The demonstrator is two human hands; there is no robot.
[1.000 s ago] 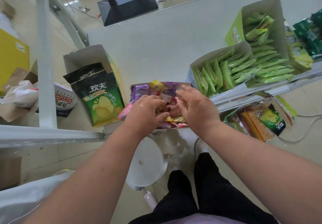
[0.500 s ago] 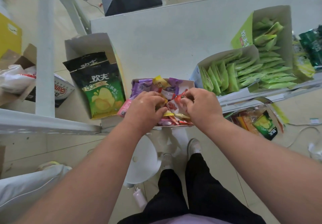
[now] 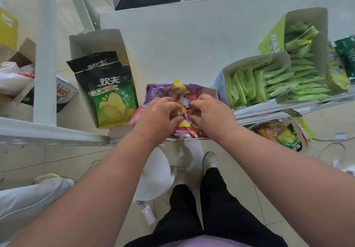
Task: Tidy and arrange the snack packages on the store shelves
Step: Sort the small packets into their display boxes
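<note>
Both hands had drawn closer together since a second earlier, the left hand [image 3: 159, 115] and right hand [image 3: 209, 112] curled down into the small box [image 3: 212, 93] of mixed candy packets [image 3: 177, 90], each grasping wrappers at the front edge of the white shelf [image 3: 182, 41]. Beige floor tiles [image 3: 336, 124] showed below. Beside it to the left, an open carton [image 3: 96, 39] held black-and-green chip bags [image 3: 112, 95]; to the right, two cartons [image 3: 307, 16] held green sachets [image 3: 269, 81].

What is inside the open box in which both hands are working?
The box holds small mixed snack packets: purple, yellow, red, pink. The left hand and right hand cover the middle; the bottom is hidden.
</note>
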